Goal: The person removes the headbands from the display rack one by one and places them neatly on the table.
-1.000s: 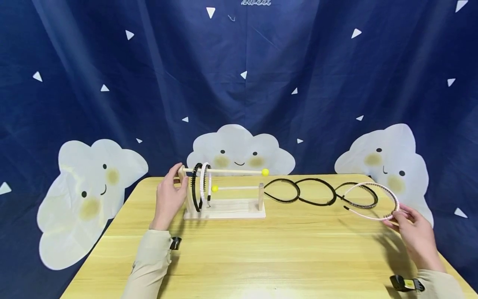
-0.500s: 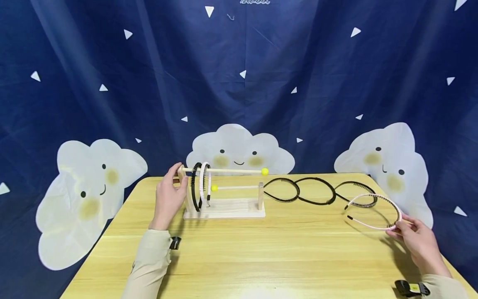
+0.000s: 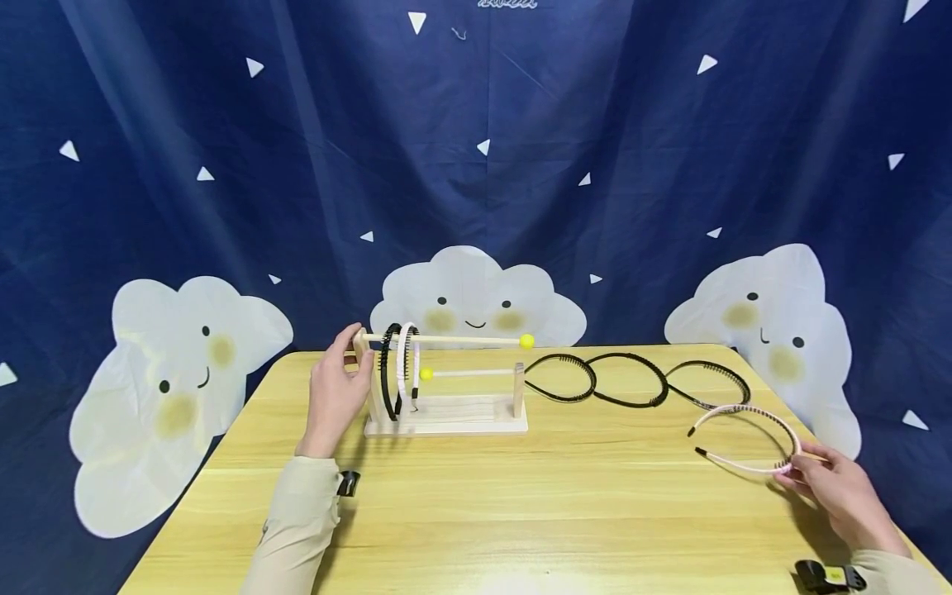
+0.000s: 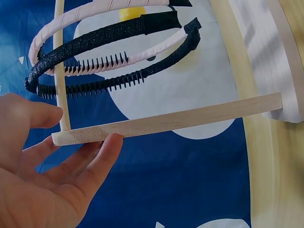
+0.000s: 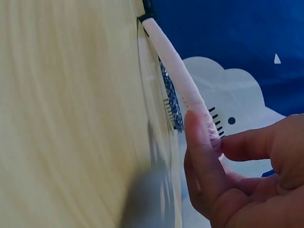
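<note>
My left hand (image 3: 336, 395) grips the upper end of the left post (image 4: 190, 116) of a wooden stand (image 3: 468, 428). From that post runs an upper rod (image 3: 468, 340) tipped with a yellow ball (image 3: 526, 340). A black toothed headband (image 4: 95, 47) and a pale pink one (image 4: 90, 13) hang on this rod near the post. Over the table's right side, my right hand (image 3: 836, 487) pinches another pale pink headband (image 5: 175, 69) at its bend, between thumb and fingers. Its black-tipped ends point left. Whether it touches the tabletop, I cannot tell.
Several dark headbands (image 3: 662, 384) lie in a row on the wooden table (image 3: 521, 512), right of the stand. The stand's lower rod (image 3: 476, 373), on the right post (image 3: 519, 392), also ends in a yellow ball (image 3: 426, 374). Behind hangs a blue cloud-print curtain (image 3: 483, 190).
My right hand has moved nearer and lower with the pink headband, drawing it away from the dark row that it overlapped earlier. The left hand has kept its place on the post.
</note>
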The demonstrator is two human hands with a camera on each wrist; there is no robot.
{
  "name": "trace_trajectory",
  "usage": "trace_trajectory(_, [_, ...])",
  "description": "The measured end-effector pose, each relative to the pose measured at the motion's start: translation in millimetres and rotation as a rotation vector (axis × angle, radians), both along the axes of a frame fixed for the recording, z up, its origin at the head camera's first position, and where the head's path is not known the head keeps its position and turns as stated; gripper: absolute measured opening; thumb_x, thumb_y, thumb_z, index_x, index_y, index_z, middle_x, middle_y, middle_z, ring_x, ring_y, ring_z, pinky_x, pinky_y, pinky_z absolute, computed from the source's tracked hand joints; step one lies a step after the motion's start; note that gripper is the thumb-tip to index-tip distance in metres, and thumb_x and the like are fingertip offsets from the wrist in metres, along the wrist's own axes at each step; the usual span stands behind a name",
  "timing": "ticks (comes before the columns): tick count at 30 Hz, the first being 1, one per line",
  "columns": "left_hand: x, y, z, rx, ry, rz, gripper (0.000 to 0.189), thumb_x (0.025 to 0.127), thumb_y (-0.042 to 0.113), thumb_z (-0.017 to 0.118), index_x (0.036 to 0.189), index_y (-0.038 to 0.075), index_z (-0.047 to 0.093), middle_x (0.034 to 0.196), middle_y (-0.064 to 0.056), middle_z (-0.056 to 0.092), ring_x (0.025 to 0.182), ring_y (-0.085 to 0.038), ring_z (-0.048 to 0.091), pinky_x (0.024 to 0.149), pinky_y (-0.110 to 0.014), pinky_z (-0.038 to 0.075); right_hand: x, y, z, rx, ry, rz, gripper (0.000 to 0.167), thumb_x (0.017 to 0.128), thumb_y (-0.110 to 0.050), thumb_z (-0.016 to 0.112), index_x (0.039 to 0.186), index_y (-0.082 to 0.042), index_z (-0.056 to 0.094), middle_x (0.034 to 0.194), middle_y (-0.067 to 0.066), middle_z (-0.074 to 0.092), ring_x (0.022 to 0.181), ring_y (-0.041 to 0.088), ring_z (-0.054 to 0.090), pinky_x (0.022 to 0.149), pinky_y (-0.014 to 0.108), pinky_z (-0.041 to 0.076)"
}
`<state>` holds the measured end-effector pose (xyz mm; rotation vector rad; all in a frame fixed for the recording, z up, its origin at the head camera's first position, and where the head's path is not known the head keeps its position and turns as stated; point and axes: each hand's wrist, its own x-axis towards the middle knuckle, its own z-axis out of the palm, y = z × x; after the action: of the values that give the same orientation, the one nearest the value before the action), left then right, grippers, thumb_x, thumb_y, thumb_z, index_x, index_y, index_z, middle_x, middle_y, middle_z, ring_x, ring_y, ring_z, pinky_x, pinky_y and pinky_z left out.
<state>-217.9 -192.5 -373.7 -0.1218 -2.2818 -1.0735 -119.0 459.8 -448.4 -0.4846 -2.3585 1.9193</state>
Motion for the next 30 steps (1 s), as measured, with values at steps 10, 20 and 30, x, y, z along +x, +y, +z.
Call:
trace_trajectory(10, [0.0,0.7,0.2,-0.009,0.011,-0.001,0.046,0.099,0.009,0.065,0.144,0.005,0.056,0.123,-0.023,0.069,0.102,-0.039,0.07,0.08,-0.053,0.061,-1.5,10.9,-7.2,0.056,-0.15,0.035,0.056,0.107,-0.009,0.036,0.141,0.031,0.016,0.082,-0.005,0.064,0.072,0.001,0.068,0.074,0.025,0.062])
trace_trajectory(20, [0.3,0.8,0.9,-0.005,0.007,0.0,0.046,0.099,0.011,0.064,0.144,0.005,0.056,0.123,-0.022,0.069,0.102,-0.038,0.07,0.081,-0.053,0.06,0.0,16.0,-11.1,0.088,-0.141,0.039,0.058,0.106,-0.012,0.042,0.139,0.032,0.021,0.083,-0.011,0.065,0.073,-0.002,0.068,0.074,0.024,0.062])
trace_trajectory(30, [1.1,0.8,2.0,-0.003,0.013,0.0,0.046,0.099,0.01,0.065,0.144,0.004,0.056,0.121,-0.023,0.07,0.102,-0.038,0.07,0.079,-0.053,0.061,-0.1,16.3,-5.7,0.07,-0.163,0.025,0.056,0.105,-0.01,0.046,0.137,0.03,0.024,0.084,-0.008,0.063,0.073,-0.001,0.068,0.074,0.024,0.062])
